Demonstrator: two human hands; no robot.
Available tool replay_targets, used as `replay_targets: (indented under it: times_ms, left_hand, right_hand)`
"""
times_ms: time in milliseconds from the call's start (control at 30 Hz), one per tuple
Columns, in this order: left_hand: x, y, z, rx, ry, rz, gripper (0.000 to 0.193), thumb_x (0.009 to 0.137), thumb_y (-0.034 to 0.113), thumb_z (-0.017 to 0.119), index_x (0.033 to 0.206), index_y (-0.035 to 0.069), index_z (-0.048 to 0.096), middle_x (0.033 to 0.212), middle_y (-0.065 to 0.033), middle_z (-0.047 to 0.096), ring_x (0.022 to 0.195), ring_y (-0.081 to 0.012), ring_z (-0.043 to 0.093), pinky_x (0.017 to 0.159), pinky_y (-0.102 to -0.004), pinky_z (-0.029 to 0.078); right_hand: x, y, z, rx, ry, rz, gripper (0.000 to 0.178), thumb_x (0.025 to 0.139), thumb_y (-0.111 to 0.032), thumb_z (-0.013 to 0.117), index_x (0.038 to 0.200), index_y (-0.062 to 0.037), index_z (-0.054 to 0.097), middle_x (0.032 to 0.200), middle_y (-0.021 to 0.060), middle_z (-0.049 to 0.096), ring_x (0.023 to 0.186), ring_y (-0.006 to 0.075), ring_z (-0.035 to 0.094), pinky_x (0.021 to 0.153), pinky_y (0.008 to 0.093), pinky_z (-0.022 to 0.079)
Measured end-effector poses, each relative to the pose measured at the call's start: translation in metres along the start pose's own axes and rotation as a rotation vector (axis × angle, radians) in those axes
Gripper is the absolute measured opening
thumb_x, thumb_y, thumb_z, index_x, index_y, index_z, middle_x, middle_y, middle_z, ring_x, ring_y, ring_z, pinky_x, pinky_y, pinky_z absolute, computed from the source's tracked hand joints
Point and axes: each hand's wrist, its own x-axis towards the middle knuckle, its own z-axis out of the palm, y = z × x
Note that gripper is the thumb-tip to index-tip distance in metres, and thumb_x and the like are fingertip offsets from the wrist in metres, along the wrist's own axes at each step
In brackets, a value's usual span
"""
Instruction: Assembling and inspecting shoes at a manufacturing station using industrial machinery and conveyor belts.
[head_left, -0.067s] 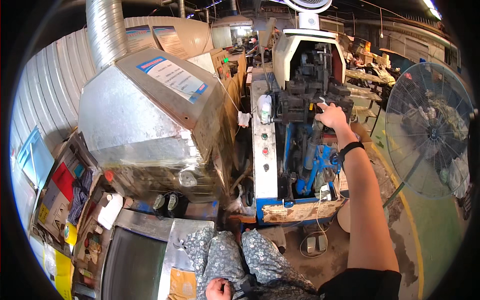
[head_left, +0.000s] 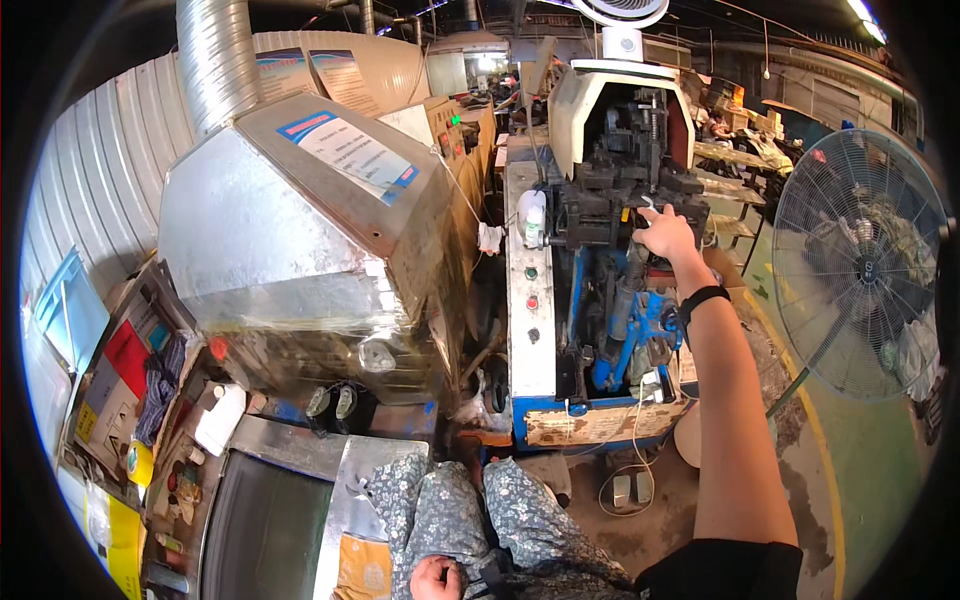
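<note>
My right hand (head_left: 667,236) reaches far forward over the machine and is closed on a small silvery wrench (head_left: 649,203), whose open end shows past the fingers. The wrench lies against the dark, greasy metal head of the machine (head_left: 605,212); where it touches is too small to make out. Beneath the hand are blue machine parts (head_left: 640,325). My left hand (head_left: 437,578) rests curled on my lap, on the floral grey cloth (head_left: 450,505). I see nothing in it, though its lower part is cut off by the frame's edge.
Left of the machine stands a big metal hood (head_left: 270,220) with a duct. A large standing fan (head_left: 865,265) is close on the right. A white bottle (head_left: 533,222) stands on the machine's white side panel (head_left: 532,365). A white cable (head_left: 606,487) loops on the floor.
</note>
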Motion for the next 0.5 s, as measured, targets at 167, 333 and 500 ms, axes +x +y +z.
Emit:
replay_targets:
  times_ms: [167, 333, 500]
  left_hand:
    - [0.000, 0.001, -0.001, 0.022, 0.035, 0.028, 0.011, 0.085, 0.014, 0.060, 0.087, 0.006, 0.067, 0.087, -0.0174, 0.066, 0.080, -0.0387, 0.062, 0.072, -0.0442, 0.050]
    - [0.000, 0.007, -0.002, 0.034, 0.048, 0.032, 0.012, 0.086, 0.016, 0.060, 0.087, 0.006, 0.067, 0.084, -0.0179, 0.065, 0.078, -0.0393, 0.062, 0.070, -0.0445, 0.050]
    - [0.000, 0.003, -0.002, 0.064, 0.093, 0.086, 0.014, 0.087, 0.017, 0.059, 0.086, 0.005, 0.067, 0.085, -0.0194, 0.065, 0.080, -0.0405, 0.061, 0.072, -0.0456, 0.049]
  right_hand:
    - [-0.009, -0.011, -0.002, 0.002, 0.123, 0.128, 0.078, 0.076, -0.046, 0.064, 0.148, -0.0254, 0.040, 0.148, 0.0282, 0.035, 0.127, 0.0422, 0.047, 0.100, 0.0437, 0.046]
    - [0.000, -0.001, -0.002, 0.019, -0.008, 0.088, 0.082, 0.074, -0.048, 0.061, 0.147, -0.0170, 0.041, 0.135, 0.0283, 0.049, 0.118, 0.0392, 0.056, 0.098, 0.0425, 0.048]
    - [0.000, 0.000, 0.001, 0.026, 0.010, 0.077, 0.083, 0.074, -0.049, 0.062, 0.148, -0.0170, 0.040, 0.134, 0.0287, 0.049, 0.118, 0.0412, 0.056, 0.098, 0.0435, 0.047]
